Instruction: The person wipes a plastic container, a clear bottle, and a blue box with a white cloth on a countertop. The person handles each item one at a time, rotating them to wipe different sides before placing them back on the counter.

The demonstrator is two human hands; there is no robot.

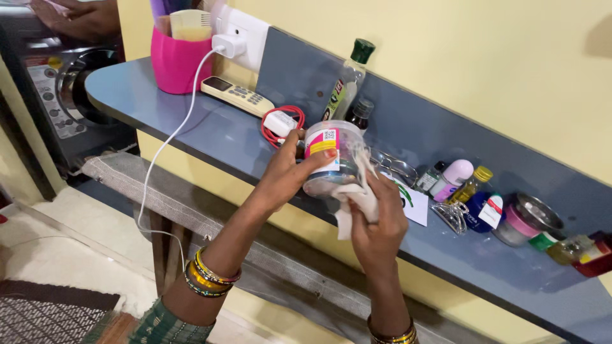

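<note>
While held: pink-labelled jar (pixel 331 156), cloth (pixel 357 200)

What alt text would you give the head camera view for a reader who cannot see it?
The left hand holds a clear plastic jar over a blue shelf while the right hand presses a white cloth to its side. On the shelf stand a pink holder, a remote control, bottles and small containers.

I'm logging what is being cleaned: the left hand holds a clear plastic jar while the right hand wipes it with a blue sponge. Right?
Not quite. In the head view the right hand presses a white cloth, not a blue sponge, against the clear plastic jar. The left hand does hold the jar.
</note>
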